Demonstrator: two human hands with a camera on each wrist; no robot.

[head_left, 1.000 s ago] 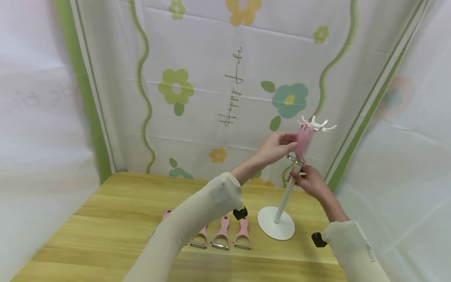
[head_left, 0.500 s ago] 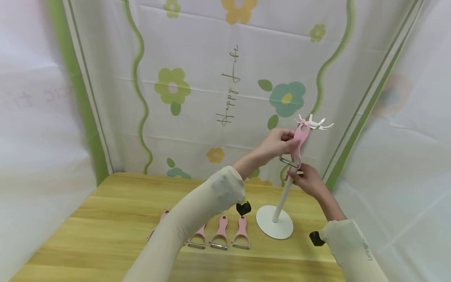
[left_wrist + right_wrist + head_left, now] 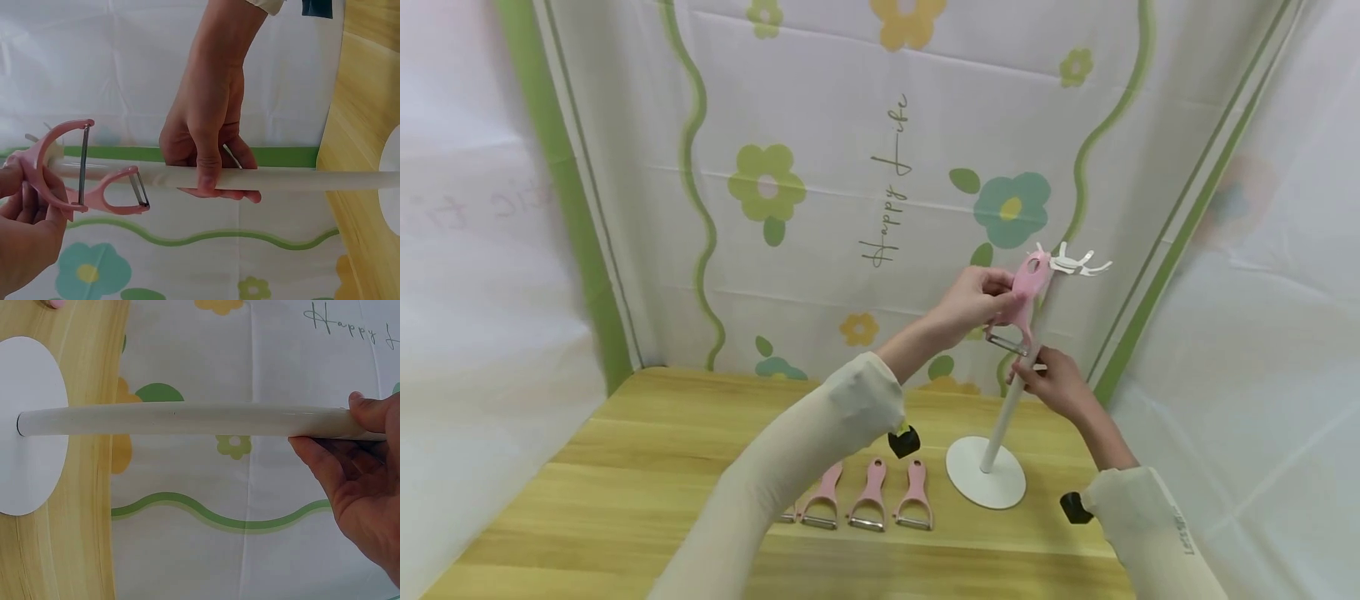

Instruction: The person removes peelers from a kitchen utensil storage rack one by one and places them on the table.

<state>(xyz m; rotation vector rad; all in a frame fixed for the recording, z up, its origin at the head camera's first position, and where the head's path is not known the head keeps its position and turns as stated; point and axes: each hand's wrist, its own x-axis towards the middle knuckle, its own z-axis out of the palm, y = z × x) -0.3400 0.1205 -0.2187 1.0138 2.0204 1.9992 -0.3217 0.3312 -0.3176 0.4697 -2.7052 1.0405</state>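
Note:
My left hand [image 3: 977, 298] pinches a pink Y-shaped peeler [image 3: 1028, 279] by its handle, blade end downward. The handle's holed end is right at the white hooks [image 3: 1078, 265] topping a white stand. In the left wrist view, a second pink peeler [image 3: 115, 203] shows behind the held one [image 3: 44, 150], along the pole and blade end down; its upper end is hidden. Below them my right hand [image 3: 1060, 382] grips the white pole [image 3: 1006, 421] between thumb and fingers, also seen in the right wrist view [image 3: 375, 494]. The pole rises from a round white base [image 3: 973, 492].
Several more pink peelers [image 3: 876, 483] lie in a row on the wooden table [image 3: 662, 433], left of the base; my left sleeve [image 3: 805, 450] covers part of the row. A white flowered curtain [image 3: 820, 108] hangs behind, with pale sheets at both sides.
My left hand has shifted slightly left with the peeler, whose handle end has moved left of the pole top and tilted. My right hand keeps its hold on the pole.

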